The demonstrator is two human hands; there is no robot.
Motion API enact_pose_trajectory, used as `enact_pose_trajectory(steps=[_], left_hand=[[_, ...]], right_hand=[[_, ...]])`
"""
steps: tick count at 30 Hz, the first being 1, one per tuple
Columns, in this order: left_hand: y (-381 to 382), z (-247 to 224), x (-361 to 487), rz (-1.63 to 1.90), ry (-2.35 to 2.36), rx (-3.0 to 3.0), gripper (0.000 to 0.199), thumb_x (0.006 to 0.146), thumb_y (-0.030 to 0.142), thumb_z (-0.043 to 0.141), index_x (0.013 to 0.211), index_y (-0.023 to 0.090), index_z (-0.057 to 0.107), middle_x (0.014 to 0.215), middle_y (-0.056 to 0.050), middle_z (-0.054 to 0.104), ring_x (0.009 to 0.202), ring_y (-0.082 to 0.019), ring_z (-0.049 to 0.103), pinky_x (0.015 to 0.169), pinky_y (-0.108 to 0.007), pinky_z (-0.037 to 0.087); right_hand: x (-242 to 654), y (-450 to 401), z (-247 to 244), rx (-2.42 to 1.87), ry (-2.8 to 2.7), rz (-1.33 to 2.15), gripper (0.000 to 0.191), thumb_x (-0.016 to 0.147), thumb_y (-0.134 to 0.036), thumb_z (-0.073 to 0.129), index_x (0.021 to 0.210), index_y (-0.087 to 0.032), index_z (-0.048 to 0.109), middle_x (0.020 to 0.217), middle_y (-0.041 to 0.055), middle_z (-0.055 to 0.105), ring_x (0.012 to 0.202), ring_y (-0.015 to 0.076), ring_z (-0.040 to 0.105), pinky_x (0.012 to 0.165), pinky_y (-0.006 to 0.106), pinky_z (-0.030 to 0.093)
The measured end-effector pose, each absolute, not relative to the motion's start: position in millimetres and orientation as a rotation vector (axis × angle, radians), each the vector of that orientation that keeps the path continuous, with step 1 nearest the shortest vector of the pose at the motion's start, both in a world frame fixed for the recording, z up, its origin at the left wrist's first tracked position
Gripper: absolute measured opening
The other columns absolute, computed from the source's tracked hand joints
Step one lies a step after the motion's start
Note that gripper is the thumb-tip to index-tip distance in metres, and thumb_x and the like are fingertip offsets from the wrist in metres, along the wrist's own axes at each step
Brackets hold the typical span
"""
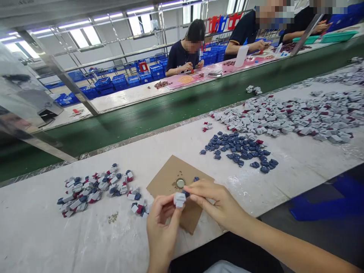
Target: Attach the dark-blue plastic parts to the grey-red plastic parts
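Between thumb and fingers, my left hand [163,223] grips a small light-grey blocky piece [179,199]. My right hand [217,199] pinches a small dark-blue piece [186,193] against the grey one; the two pieces appear to touch. Beneath them on the table lies a brown cardboard sheet [167,170]. On that sheet are a metal bottle cap [180,183] and tiny brass-coloured bits scattered around it. Another dark-blue piece [196,179] rests on the cardboard just beyond my right fingers.
At left is a heap of grey, red and blue pieces [91,189], with small brass bits [113,217] nearby. Loose blue pieces [241,148] and a large grey-and-red pile [298,113] spread rightward. Beyond runs a green conveyor belt [142,117]; several people work across it.
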State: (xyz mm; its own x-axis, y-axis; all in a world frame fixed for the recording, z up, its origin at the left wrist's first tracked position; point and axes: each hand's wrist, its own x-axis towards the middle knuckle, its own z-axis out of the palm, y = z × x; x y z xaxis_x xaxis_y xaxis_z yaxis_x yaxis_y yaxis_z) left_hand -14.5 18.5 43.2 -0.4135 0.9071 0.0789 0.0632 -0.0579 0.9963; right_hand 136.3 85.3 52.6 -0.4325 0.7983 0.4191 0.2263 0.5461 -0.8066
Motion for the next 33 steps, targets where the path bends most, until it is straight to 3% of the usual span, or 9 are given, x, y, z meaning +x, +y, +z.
enact_pose_trajectory(steps=[2,4,8,12,17,22,26,30,33], left_hand=[[5,39,-37,1.558,1.858,1.183,0.015,0.071,0.025,0.065,0.086,0.024,0.063,0.088,-0.002,0.060,0.078,-0.017,0.060,0.073,-0.030,0.052],[-10,35,-63,1.564,2.341,1.326,0.028,0.072,0.026,0.064,0.099,0.024,0.060,0.093,-0.005,0.058,0.080,-0.020,0.057,0.082,-0.039,0.047],[-31,21,-111,1.045,2.946,1.701,0.034,0.076,0.027,0.057,0.109,0.018,0.060,0.088,-0.010,0.056,0.079,-0.026,0.053,0.087,-0.049,0.041],[-33,5,-129,0.648,2.788,1.899,0.038,0.079,0.028,0.048,0.111,0.010,0.058,0.109,-0.021,0.050,0.103,-0.037,0.049,0.091,-0.055,0.036],[-27,0,-125,0.779,2.677,1.801,0.056,0.081,0.034,0.048,0.131,0.010,0.040,0.140,-0.025,0.025,0.130,-0.041,0.025,0.099,-0.058,0.025],[-28,2,-122,0.871,2.712,1.678,0.064,0.083,0.037,0.045,0.136,0.004,0.029,0.137,-0.027,0.030,0.130,-0.035,0.027,0.103,-0.052,0.027],[-32,7,-114,0.924,2.784,1.717,0.060,0.084,0.029,0.047,0.137,0.008,0.027,0.140,-0.025,0.027,0.131,-0.035,0.026,0.102,-0.053,0.029],[-19,27,-97,1.125,2.659,2.265,0.068,0.076,0.019,0.059,0.138,0.020,0.029,0.141,-0.019,0.029,0.128,-0.036,0.031,0.099,-0.054,0.032],[16,50,-82,1.150,2.279,2.580,0.061,0.076,0.014,0.056,0.133,0.025,0.037,0.134,-0.015,0.042,0.125,-0.034,0.037,0.099,-0.052,0.034]], right_hand=[[157,105,39,-1.008,-2.013,0.594,0.025,0.088,-0.027,0.048,0.107,-0.022,0.064,0.101,0.0081,0.064,0.095,0.0206,0.059,0.079,0.034,0.050],[184,129,27,-1.328,-1.966,0.196,0.029,0.088,-0.031,0.046,0.107,-0.019,0.063,0.095,0.0101,0.064,0.093,0.0247,0.058,0.078,0.039,0.048],[225,168,9,-1.527,-2.276,-0.091,0.031,0.086,-0.038,0.049,0.104,-0.018,0.063,0.084,0.0081,0.063,0.082,0.0251,0.059,0.058,0.032,0.046],[229,173,2,-1.429,-2.431,-0.139,0.024,0.088,-0.030,0.045,0.100,-0.019,0.063,0.088,0.0078,0.064,0.086,0.0242,0.057,0.058,0.031,0.043],[221,170,3,-1.436,-2.412,-0.139,0.015,0.083,-0.021,0.045,0.089,-0.018,0.059,0.089,0.0071,0.064,0.086,0.0216,0.057,0.058,0.028,0.042],[221,167,-5,-1.423,-2.302,-0.113,0.009,0.076,-0.021,0.049,0.084,-0.019,0.053,0.082,0.0043,0.063,0.077,0.0191,0.059,0.051,0.025,0.038],[222,165,-16,-1.360,-2.222,-0.086,0.009,0.079,-0.023,0.048,0.085,-0.018,0.053,0.079,0.0055,0.063,0.072,0.0196,0.059,0.046,0.026,0.035],[222,164,-22,-1.195,-2.163,-0.097,0.013,0.085,-0.025,0.047,0.091,-0.017,0.056,0.085,0.0079,0.065,0.078,0.0215,0.060,0.058,0.029,0.042],[220,162,-20,-1.131,-2.137,-0.129,0.014,0.088,-0.026,0.046,0.089,-0.017,0.056,0.082,0.0056,0.064,0.076,0.0170,0.060,0.067,0.027,0.045]])
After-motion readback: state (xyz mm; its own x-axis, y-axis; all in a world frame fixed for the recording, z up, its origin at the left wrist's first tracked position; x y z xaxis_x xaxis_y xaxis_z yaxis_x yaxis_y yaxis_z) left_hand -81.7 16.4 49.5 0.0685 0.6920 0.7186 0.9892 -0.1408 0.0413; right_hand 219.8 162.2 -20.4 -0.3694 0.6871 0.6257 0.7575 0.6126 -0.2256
